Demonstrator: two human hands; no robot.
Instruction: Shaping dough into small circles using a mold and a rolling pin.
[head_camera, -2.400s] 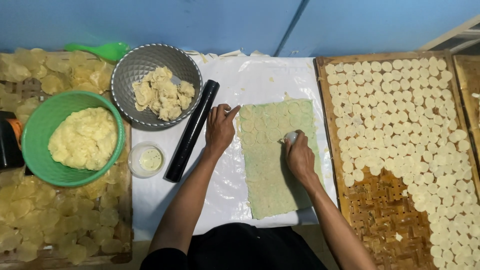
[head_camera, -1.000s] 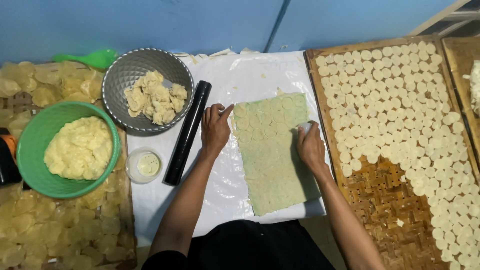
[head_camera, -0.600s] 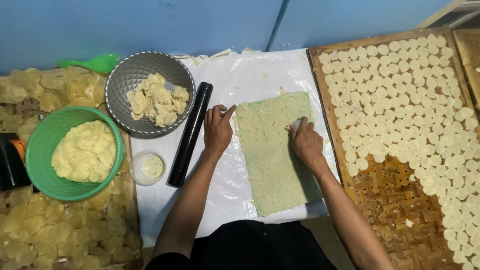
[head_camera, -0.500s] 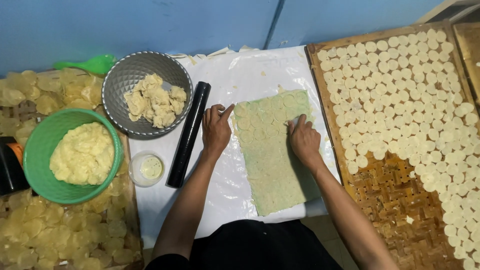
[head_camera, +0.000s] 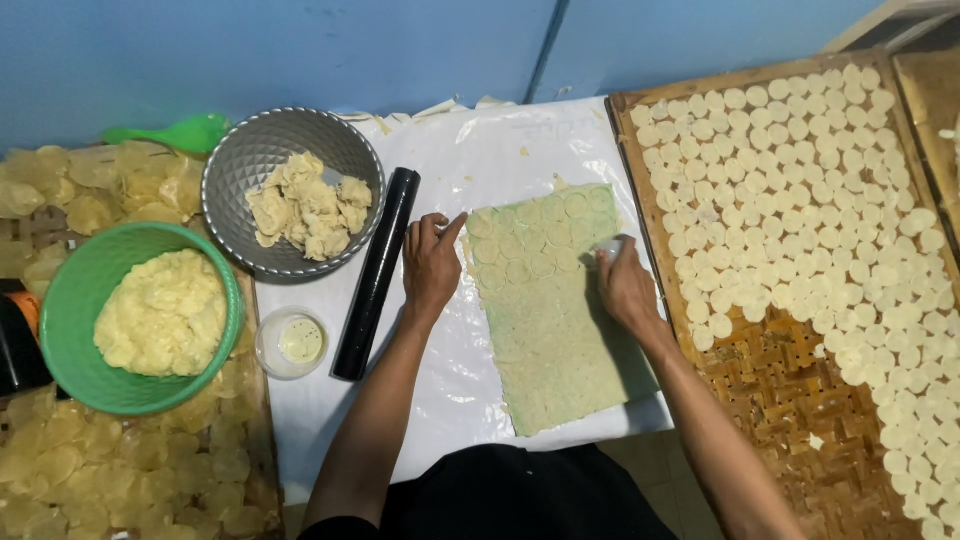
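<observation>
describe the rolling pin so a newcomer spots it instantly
Start at the white plastic sheet in the middle of the table. On its left side, between the grey metal bowl and the left hand, lies the rolling pin: the only long, glossy black cylinder, set slightly diagonally.

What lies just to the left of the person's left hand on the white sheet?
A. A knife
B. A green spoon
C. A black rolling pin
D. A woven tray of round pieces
C: the black rolling pin lies on the white sheet just beside the left hand, between it and the grey metal bowl of dough scraps.
</observation>
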